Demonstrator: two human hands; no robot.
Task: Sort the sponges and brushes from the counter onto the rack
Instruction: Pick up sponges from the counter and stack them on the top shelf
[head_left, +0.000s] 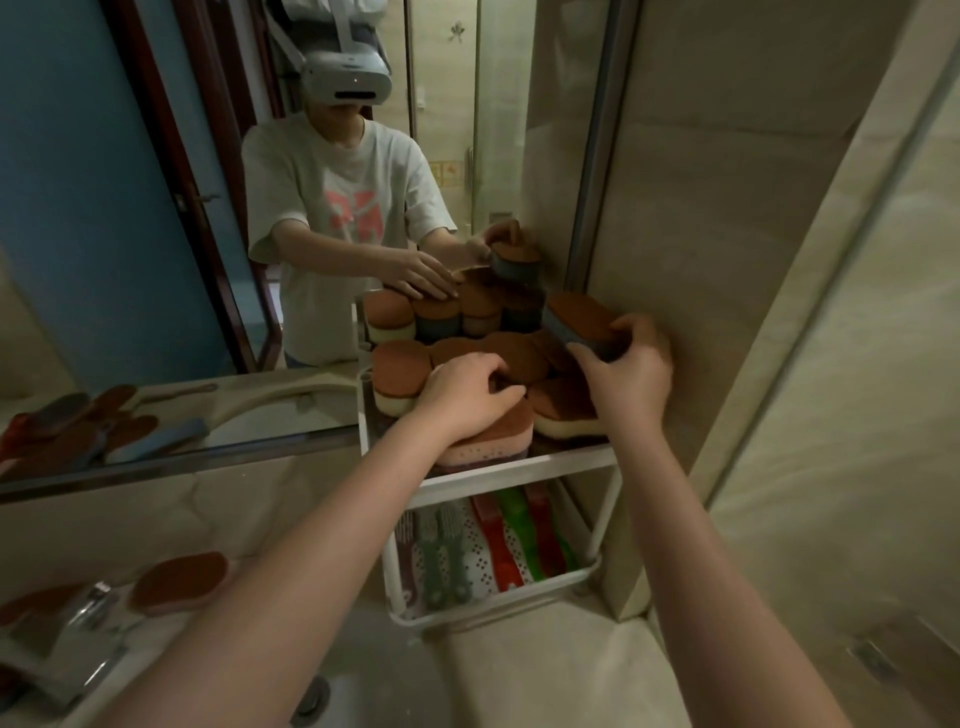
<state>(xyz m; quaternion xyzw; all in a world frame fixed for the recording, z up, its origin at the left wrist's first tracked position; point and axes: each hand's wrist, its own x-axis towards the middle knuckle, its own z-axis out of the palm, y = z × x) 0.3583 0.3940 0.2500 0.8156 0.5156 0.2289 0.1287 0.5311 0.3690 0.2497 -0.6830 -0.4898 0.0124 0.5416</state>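
Bare forearms, stretched toward white rack. Left hand: fingers loosely bent, slightly apart, resting atop brown-topped sponges piled on upper shelf. Right hand: fingers clamped on grey sponge, tilted above pile, beside wall. Brushes on lower shelf. Further sponge on counter at left

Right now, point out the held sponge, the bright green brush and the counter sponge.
held sponge (579, 314), head view, brown top.
bright green brush (519, 535), head view, handle.
counter sponge (179, 581), head view, brown top.
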